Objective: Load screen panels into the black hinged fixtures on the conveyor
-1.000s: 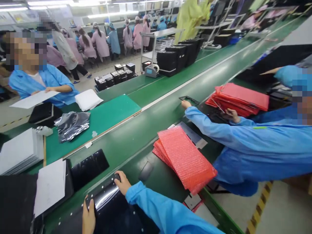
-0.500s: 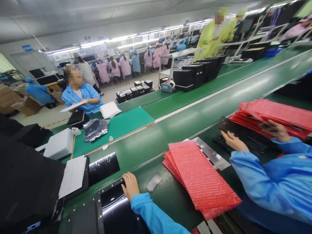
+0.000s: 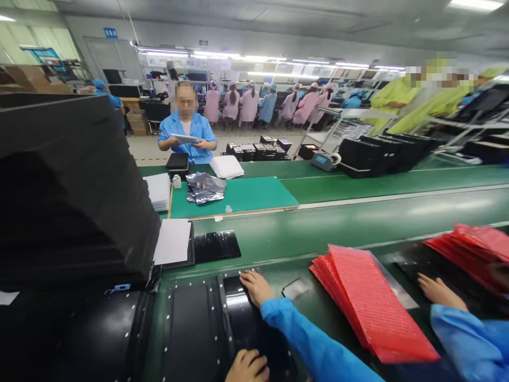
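Observation:
A glossy black panel lies in a black frame with white dots at the bottom centre. My right hand lies with fingers stretched out on its far end. Low in the view, my left hand has curled fingers at the panel's left side; what they hold, if anything, is hidden. To the left is a matte black tray edged with white dots. A small clear-grey piece lies right of my right hand.
Red bubble-wrap bags are stacked at right, beside a co-worker's hand. A tall black stack blocks the left. Beyond are white sheets, another glossy panel and a person in blue across the green surface.
The view has levelled and swung left, shifting the scene rightward. My left hand has come into view at the bottom. My right hand remains at the panel's far end.

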Demonstrator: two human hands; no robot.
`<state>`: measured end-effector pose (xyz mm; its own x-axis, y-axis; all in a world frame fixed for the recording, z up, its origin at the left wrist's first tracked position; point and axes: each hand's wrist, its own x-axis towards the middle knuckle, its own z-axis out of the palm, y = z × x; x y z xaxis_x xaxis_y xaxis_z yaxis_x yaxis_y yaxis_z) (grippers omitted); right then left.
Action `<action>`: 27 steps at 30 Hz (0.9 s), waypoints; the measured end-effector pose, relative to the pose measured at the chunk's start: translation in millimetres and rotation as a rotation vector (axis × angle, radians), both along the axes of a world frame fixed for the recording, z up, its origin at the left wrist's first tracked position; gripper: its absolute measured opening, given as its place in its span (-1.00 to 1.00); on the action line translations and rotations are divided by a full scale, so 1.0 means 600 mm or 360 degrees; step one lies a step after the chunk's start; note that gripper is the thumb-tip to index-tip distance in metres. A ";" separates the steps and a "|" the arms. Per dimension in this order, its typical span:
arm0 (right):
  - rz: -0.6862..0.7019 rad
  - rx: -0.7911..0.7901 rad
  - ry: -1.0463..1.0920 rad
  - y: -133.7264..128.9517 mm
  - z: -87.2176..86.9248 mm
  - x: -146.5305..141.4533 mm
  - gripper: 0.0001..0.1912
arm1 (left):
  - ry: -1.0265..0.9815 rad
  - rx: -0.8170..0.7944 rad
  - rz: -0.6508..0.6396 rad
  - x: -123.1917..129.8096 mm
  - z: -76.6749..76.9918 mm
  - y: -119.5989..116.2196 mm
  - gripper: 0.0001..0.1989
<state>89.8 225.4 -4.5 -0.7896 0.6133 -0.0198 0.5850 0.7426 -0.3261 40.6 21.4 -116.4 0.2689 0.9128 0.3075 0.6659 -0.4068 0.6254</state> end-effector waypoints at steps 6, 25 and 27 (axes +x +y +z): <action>-0.0359 -0.0005 -0.0321 -0.117 0.014 0.019 -0.39 | -0.0121 -0.0317 0.1312 -0.204 0.013 -0.082 -0.58; -0.0699 -0.0706 -0.0360 -0.294 0.076 0.072 -0.57 | -0.1587 -0.0610 0.1016 -0.163 0.152 -0.117 -0.39; -0.0729 -0.0736 -0.0265 -0.280 0.103 0.037 -0.58 | -0.1330 -0.0596 0.0786 -0.132 0.151 -0.110 -0.44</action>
<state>112.1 57.5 57.1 -0.4154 0.7848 -0.4600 0.8777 0.2129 -0.4293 -38.7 -44.4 -25.7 -0.3292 0.9387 -0.1023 0.0016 0.1089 0.9941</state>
